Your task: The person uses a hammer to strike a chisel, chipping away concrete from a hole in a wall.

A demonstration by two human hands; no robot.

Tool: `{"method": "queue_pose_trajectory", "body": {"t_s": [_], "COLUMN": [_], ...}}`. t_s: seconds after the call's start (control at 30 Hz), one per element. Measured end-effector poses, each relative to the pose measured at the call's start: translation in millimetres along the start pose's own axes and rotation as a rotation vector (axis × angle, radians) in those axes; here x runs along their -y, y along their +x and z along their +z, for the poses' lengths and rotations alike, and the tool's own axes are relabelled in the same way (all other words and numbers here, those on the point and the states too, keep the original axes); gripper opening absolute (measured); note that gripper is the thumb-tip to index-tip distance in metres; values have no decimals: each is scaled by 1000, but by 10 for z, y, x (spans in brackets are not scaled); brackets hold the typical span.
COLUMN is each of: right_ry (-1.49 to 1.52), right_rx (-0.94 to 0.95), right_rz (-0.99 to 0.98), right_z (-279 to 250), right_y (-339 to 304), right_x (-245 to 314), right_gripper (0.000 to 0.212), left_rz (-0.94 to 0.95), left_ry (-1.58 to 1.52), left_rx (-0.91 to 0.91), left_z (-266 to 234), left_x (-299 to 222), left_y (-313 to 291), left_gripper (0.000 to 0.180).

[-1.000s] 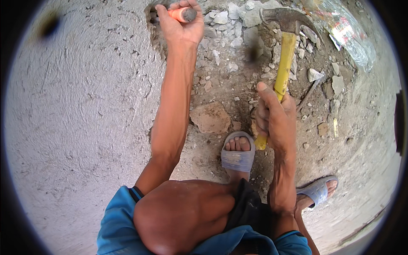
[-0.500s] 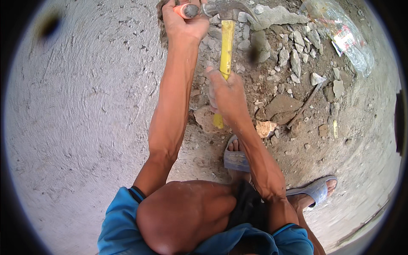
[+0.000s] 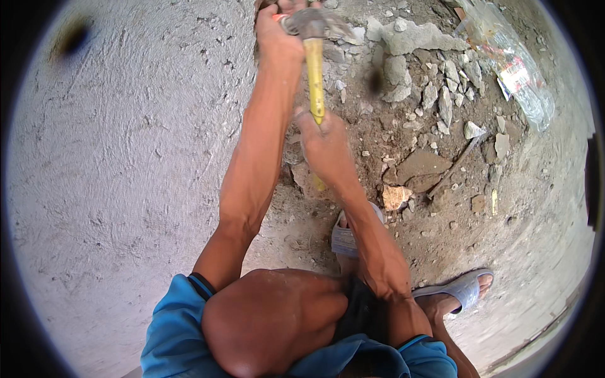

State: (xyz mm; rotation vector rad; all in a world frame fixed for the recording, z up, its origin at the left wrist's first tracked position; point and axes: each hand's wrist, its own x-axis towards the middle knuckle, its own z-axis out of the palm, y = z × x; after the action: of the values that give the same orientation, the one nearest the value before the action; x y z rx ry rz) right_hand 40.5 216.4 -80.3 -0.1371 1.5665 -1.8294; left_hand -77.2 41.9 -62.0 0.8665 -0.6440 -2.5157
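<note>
My left hand point(image 3: 280, 41) is closed around an orange-handled chisel point(image 3: 276, 17) at the top edge, by the broken edge of the rough grey plaster. The chisel's blade is hidden. My right hand point(image 3: 324, 143) grips a claw hammer by its yellow handle point(image 3: 314, 75). Smeared by motion, the hammer head point(image 3: 309, 24) is up against the chisel's butt end and covers most of it. Broken grey chunks point(image 3: 398, 75) lie on the dirt right of the hammer.
Rough grey plaster point(image 3: 126, 138) fills the left side. A clear plastic bag point(image 3: 526, 88) lies at the upper right, near a thin stick point(image 3: 457, 165) and an orange-tan stone point(image 3: 396, 197). My sandalled feet point(image 3: 463, 291) rest on the dusty ground, below the rubble.
The hammer head has swung left onto the chisel's end, and my right hand has shifted slightly left. My left hand still holds the chisel. The whole view has shifted a little.
</note>
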Motion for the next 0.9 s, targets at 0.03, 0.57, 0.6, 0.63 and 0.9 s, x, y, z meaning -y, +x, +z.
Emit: {"method": "queue_pose_trajectory", "body": {"t_s": [0.03, 0.57, 0.6, 0.63, 0.9], "right_ry": [81, 790, 804, 818, 801], "right_rx": [22, -376, -357, -337, -282], "right_rz": [30, -3, 27, 58, 44], "right_z": [115, -1318, -1338, -1357, -1343], "right_y": [-50, -615, -614, -614, -645], "right_x": [41, 406, 381, 355, 373], "right_gripper": [32, 33, 32, 31, 29], "left_rz": [-46, -15, 23, 62, 201], "left_ry": [54, 475, 486, 495, 495], "left_rx": [31, 100, 75, 49, 84], "left_z": [-323, -225, -154, -95, 110], "left_x": [-376, 539, 588, 652, 766], "left_y": [103, -837, -862, -904, -967], "left_gripper": [17, 26, 26, 27, 24]}}
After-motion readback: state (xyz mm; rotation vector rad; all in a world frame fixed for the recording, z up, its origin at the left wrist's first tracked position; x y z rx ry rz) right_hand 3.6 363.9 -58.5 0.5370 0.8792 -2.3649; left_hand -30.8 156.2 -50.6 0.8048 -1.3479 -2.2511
